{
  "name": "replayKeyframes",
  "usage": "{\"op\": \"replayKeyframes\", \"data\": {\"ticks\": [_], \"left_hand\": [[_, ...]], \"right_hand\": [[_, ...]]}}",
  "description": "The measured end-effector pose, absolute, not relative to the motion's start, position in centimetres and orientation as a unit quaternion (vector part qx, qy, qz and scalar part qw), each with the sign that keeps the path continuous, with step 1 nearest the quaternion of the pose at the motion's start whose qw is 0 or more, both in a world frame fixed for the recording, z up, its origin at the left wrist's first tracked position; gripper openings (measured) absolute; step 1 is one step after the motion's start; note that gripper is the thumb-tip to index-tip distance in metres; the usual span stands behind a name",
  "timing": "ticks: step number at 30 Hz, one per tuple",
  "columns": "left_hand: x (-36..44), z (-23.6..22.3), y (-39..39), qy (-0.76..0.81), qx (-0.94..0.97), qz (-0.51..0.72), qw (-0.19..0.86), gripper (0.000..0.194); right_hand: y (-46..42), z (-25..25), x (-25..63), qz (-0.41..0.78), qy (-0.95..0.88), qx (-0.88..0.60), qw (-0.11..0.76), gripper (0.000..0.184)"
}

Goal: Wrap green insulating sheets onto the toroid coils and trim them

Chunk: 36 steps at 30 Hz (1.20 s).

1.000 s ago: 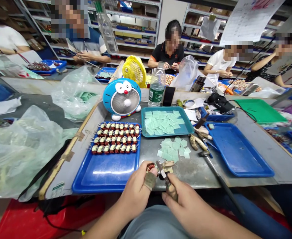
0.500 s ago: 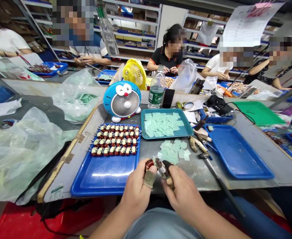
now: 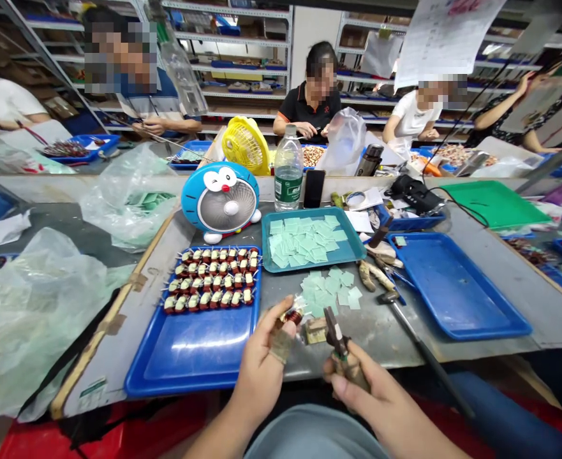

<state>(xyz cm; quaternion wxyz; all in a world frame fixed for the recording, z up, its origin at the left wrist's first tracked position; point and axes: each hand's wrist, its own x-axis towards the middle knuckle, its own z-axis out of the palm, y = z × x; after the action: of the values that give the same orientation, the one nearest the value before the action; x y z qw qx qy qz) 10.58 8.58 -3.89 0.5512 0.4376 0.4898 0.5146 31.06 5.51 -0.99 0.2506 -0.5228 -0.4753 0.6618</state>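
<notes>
My left hand (image 3: pixel 261 360) is closed around a small copper-wound coil (image 3: pixel 292 316), pinched between thumb and fingers. A band of tape or cloth wraps the thumb. In my right hand (image 3: pixel 369 386) is a pair of pliers (image 3: pixel 334 333) with wrapped handles, its dark jaws pointing up and away, apart from the coil. Between the hands, a small tan-green block (image 3: pixel 316 330) lies on the bench. Loose pale green squares (image 3: pixel 326 294) are spread just beyond it. To the left, a blue tray (image 3: pixel 194 360) bears several rows of finished-looking coils (image 3: pixel 208 280) with pale tops.
A teal tray (image 3: pixel 361 254) of green squares stands behind the loose ones. A cartoon fan (image 3: pixel 221 201), a bottle (image 3: pixel 288 172) and a phone (image 3: pixel 314 189) stand farther back. On the right are a hammer (image 3: pixel 417 344) and another blue tray (image 3: pixel 472 287). Co-workers sit opposite.
My hands have moved apart. The pliers have come away from the coil, down and to the right; the coil stays in my left hand. The view has shifted slightly.
</notes>
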Motion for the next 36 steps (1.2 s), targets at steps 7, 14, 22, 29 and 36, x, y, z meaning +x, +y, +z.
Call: {"op": "replayKeyframes", "data": {"ticks": [7,14,22,29,36], "left_hand": [[11.5,-3.1,8.4,0.470,0.466,0.508,0.552,0.038],[12.5,-3.0,8.2,0.470,0.454,0.432,0.621,0.042],[12.5,-1.5,8.8,0.484,0.520,0.319,0.628,0.033],[11.8,-0.8,9.3,0.488,0.596,0.254,0.585,0.030],[10.6,0.1,9.4,0.456,0.652,0.218,0.565,0.023]], "right_hand": [[6.6,-1.1,32.5,0.644,-0.516,-0.518,0.225,0.057],[7.5,0.1,32.3,0.609,-0.570,-0.507,0.218,0.032],[6.7,-0.9,31.8,0.507,-0.640,-0.533,0.222,0.027],[6.1,-1.0,31.6,0.478,-0.670,-0.540,0.175,0.031],[5.1,-1.4,31.1,0.448,-0.689,-0.542,0.178,0.026]]}}
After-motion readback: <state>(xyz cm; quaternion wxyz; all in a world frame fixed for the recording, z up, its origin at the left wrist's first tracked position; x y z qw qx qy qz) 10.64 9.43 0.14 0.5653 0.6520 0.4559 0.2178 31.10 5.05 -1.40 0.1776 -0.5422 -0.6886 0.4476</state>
